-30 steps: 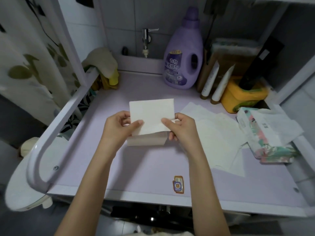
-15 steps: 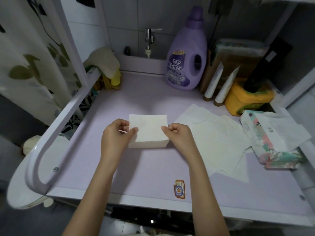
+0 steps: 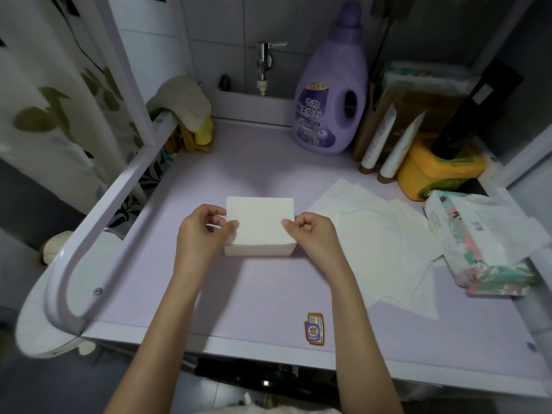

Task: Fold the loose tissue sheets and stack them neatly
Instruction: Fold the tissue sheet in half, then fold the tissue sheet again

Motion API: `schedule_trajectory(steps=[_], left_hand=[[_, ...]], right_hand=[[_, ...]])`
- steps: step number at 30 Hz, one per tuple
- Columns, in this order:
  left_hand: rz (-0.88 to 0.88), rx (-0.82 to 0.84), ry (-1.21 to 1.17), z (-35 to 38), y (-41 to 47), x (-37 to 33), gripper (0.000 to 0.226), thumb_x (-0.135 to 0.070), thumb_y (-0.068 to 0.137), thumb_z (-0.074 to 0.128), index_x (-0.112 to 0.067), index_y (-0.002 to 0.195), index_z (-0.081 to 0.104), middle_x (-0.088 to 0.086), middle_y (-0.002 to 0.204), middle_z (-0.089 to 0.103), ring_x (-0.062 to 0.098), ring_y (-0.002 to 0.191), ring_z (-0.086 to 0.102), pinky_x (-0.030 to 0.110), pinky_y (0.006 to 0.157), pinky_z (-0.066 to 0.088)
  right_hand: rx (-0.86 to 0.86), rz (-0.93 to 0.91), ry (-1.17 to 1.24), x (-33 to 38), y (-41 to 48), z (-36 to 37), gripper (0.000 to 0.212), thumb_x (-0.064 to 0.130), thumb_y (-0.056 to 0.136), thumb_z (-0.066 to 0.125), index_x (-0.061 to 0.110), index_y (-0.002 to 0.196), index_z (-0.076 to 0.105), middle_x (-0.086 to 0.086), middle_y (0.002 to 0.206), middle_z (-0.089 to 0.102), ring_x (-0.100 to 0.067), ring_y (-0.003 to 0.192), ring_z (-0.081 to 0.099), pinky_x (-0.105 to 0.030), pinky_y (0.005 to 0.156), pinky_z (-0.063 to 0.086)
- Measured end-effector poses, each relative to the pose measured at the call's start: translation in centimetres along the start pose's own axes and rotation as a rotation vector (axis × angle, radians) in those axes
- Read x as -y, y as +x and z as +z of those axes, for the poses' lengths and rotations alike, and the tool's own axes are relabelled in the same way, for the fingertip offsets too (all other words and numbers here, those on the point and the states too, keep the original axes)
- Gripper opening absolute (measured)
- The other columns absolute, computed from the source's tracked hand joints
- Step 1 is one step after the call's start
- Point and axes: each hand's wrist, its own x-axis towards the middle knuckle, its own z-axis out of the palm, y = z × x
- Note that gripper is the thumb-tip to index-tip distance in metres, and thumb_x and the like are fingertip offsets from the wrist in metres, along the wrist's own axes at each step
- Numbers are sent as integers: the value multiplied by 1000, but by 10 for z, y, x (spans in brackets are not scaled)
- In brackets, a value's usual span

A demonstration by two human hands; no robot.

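While both hands pinch folded tissue (image 3: 259, 224) edges, loose sheets (image 3: 379, 237) rightward — bare countertop (image 3: 263, 282) nearer.

You are pinching a white, matt, soft paper tissue folded into a rectangle (image 3: 259, 222). It is lying on a smooth, pale lilac table top (image 3: 268, 288) that is showing a faint sheen. Beside it, thin white loose tissue sheets (image 3: 379, 237) are looking slightly crinkled. The glossy purple plastic detergent bottle (image 3: 331, 91) and the shiny metal tap (image 3: 264, 59) are catching light.
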Motion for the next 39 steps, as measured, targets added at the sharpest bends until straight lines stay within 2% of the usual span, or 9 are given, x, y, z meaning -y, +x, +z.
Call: schedule_trajectory(steps=[5,9,12,16,18,22,29,34,39], left_hand=[[26,-6,-2,1,-2,2,21,-11,81,73,-16,98,62,-6,76,59,13,65,52,28,63,43],[26,-52,12,2,-3,4,36,-14,83,72,-18,114,55,0,106,54,12,82,51,18,67,41],[-86,-28,-120,6,-4,2,46,-23,95,57,-19,139,43,-4,135,44,10,118,47,25,93,41],[-290,157,-276,15,1,-3,75,-63,83,42,-21,144,39,-9,145,42,14,131,42,36,112,30],[-301,179,-277,21,2,-3,70,-63,84,37,-24,143,43,-3,143,47,19,131,44,44,114,30],[-329,178,-282,24,3,-2,66,-62,87,33,-26,141,44,0,142,49,20,130,46,47,113,31],[-227,149,-146,21,3,-13,52,-44,101,32,-26,150,27,-4,156,28,18,142,27,40,118,20],[145,-51,4,19,-19,-26,52,-32,102,40,-19,150,25,0,159,17,12,146,11,22,112,11],[482,-104,-21,30,-35,-39,37,-25,91,45,-15,126,48,4,140,42,15,135,32,18,109,24]], right_hand=[[-4,9,19,-1,0,0,40,26,86,70,3,64,46,-5,58,38,-12,56,36,-28,65,31],[-71,58,-10,1,1,1,20,26,85,71,16,80,54,5,59,49,-10,58,44,-28,63,37],[-151,121,225,10,3,1,19,23,96,56,24,115,53,4,105,63,-4,80,55,-24,78,45],[34,247,389,17,3,12,65,52,93,47,26,150,31,15,151,35,-4,133,39,-33,119,23],[134,282,349,22,-1,20,78,64,85,48,29,152,27,21,151,28,-1,137,31,-28,118,14],[125,268,293,25,-2,21,58,46,102,35,32,154,14,18,157,19,-4,144,19,-25,112,15],[80,125,167,26,-9,1,57,41,103,38,27,154,18,16,156,23,-3,145,18,-18,109,14],[-136,26,-610,-16,-4,-60,56,26,93,62,21,145,42,0,158,28,-19,148,14,-38,119,6],[-579,185,-559,-34,-15,-99,48,20,89,67,10,134,53,-14,131,59,-32,123,51,-39,99,41]])
